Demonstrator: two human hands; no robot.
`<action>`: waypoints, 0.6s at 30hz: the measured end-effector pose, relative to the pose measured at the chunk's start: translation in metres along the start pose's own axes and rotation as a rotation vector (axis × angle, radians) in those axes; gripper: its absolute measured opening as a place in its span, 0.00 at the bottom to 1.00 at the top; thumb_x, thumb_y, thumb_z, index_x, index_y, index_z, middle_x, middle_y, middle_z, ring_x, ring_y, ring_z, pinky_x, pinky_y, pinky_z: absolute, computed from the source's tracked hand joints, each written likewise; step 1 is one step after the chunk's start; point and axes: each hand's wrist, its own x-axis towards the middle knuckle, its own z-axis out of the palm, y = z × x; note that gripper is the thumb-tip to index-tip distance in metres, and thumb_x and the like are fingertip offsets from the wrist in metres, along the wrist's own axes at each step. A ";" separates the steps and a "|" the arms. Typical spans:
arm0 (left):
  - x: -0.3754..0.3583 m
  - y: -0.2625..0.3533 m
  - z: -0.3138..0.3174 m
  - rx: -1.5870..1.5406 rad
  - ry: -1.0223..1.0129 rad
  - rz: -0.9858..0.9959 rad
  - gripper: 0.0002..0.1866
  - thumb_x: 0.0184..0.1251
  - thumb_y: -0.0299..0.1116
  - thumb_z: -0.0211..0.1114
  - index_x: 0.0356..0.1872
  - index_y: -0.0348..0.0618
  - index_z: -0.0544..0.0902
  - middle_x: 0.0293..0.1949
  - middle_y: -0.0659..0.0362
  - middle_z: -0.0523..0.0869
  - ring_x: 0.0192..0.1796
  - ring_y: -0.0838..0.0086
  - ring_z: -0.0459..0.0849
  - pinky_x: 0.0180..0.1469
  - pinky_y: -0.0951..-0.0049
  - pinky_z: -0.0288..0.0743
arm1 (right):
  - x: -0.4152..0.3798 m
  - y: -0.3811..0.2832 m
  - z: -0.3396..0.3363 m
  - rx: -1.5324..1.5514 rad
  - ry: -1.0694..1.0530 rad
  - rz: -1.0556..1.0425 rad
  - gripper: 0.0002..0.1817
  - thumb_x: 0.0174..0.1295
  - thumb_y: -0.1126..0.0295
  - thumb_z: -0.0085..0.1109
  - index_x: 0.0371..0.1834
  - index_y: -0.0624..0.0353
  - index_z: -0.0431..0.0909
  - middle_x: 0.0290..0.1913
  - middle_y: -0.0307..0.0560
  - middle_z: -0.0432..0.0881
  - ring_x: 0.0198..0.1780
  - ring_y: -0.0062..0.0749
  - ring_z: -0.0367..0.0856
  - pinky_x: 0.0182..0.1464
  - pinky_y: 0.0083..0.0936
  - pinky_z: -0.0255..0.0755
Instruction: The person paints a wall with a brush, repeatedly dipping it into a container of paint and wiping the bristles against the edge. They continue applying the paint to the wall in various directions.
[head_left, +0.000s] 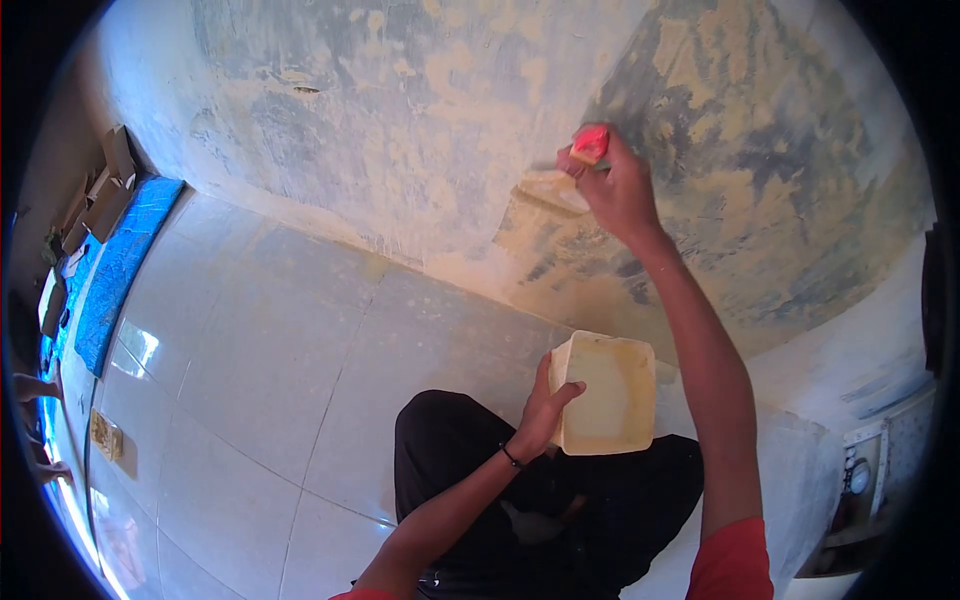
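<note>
My right hand (617,190) is raised at the wall and closed round the red handle of a brush (590,144). The brush's pale lower part is at the wall, beside a lighter wet-looking patch (555,192). Below, my left hand (548,407) grips the left side of a square cream container (608,392), its thumb over the rim. The container is held over my lap, tilted so that its pale inside shows. How much it holds I cannot tell.
The patchy grey and yellowish wall (420,120) rises ahead from a tiled floor (250,330). At the left lie a blue sheet (125,270), cardboard boxes (108,195) and a small yellowish container (106,435). Another person's feet (40,388) show at the left edge.
</note>
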 end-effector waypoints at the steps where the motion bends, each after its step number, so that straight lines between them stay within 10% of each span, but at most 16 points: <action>1: 0.000 0.000 0.000 -0.030 -0.014 -0.002 0.43 0.57 0.36 0.60 0.68 0.34 0.44 0.59 0.47 0.65 0.59 0.66 0.68 0.61 0.70 0.61 | 0.009 -0.004 -0.008 -0.033 0.039 -0.036 0.15 0.55 0.64 0.64 0.39 0.58 0.70 0.31 0.47 0.81 0.37 0.36 0.83 0.38 0.27 0.73; 9: -0.004 0.013 0.006 -0.155 -0.034 -0.005 0.38 0.58 0.33 0.59 0.66 0.37 0.50 0.54 0.50 0.69 0.56 0.67 0.71 0.57 0.70 0.67 | 0.080 -0.073 -0.097 -0.174 0.198 -0.219 0.15 0.53 0.65 0.65 0.40 0.56 0.71 0.32 0.41 0.80 0.37 0.35 0.82 0.37 0.27 0.75; 11: 0.000 0.009 0.003 -0.179 -0.034 0.016 0.36 0.57 0.32 0.59 0.65 0.38 0.52 0.53 0.51 0.69 0.55 0.68 0.72 0.56 0.70 0.68 | 0.091 -0.110 -0.116 -0.468 0.326 -0.529 0.07 0.60 0.69 0.55 0.34 0.58 0.67 0.22 0.35 0.67 0.22 0.18 0.66 0.27 0.16 0.66; 18: 0.005 0.004 -0.004 -0.215 -0.047 0.041 0.34 0.57 0.32 0.59 0.63 0.38 0.55 0.52 0.52 0.70 0.54 0.68 0.72 0.55 0.70 0.69 | 0.152 -0.155 -0.171 -0.345 0.403 -0.436 0.11 0.57 0.69 0.61 0.33 0.57 0.66 0.25 0.37 0.68 0.28 0.22 0.68 0.34 0.21 0.66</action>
